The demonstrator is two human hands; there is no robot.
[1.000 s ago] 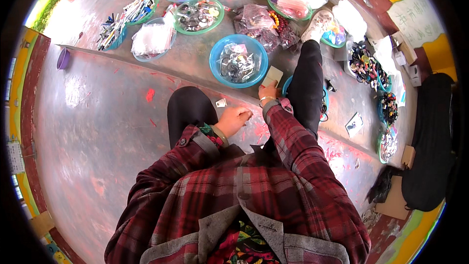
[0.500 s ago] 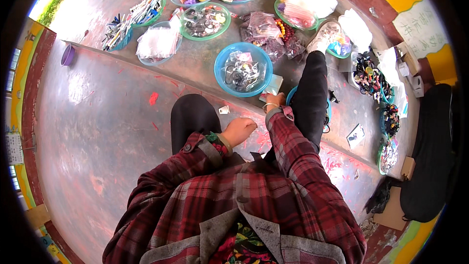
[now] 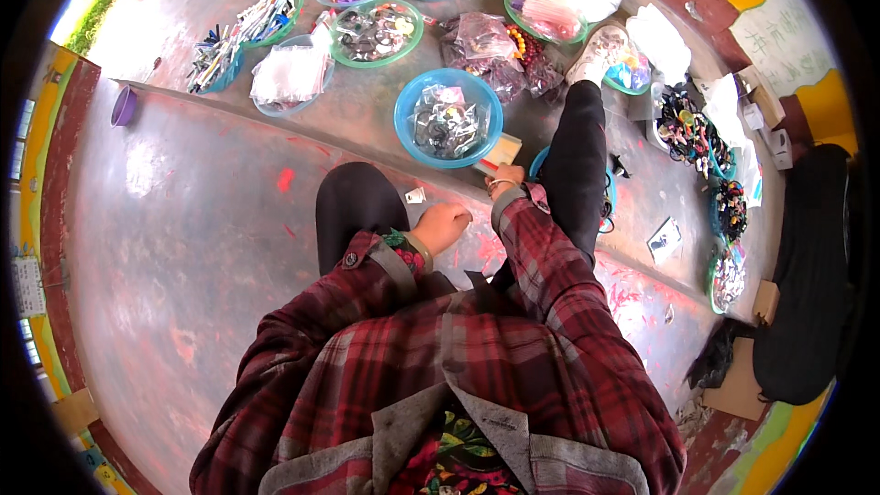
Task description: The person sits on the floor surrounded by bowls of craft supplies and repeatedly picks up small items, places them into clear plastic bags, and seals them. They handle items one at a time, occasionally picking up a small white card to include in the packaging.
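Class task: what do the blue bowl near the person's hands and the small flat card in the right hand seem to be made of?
Blue bowl: probably plastic, its thin rim even in colour and slightly translucent. Flat card, held by the right hand: likely cardboard or thin wood, pale tan and matte; too small to tell.

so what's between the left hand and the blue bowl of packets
In the head view, a small white packet lies on the floor between the left hand and the blue bowl; otherwise bare floor.

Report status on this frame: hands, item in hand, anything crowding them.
Left hand closed, low by knee. Right hand grips small tan card beside blue bowl. Outstretched leg close on right.
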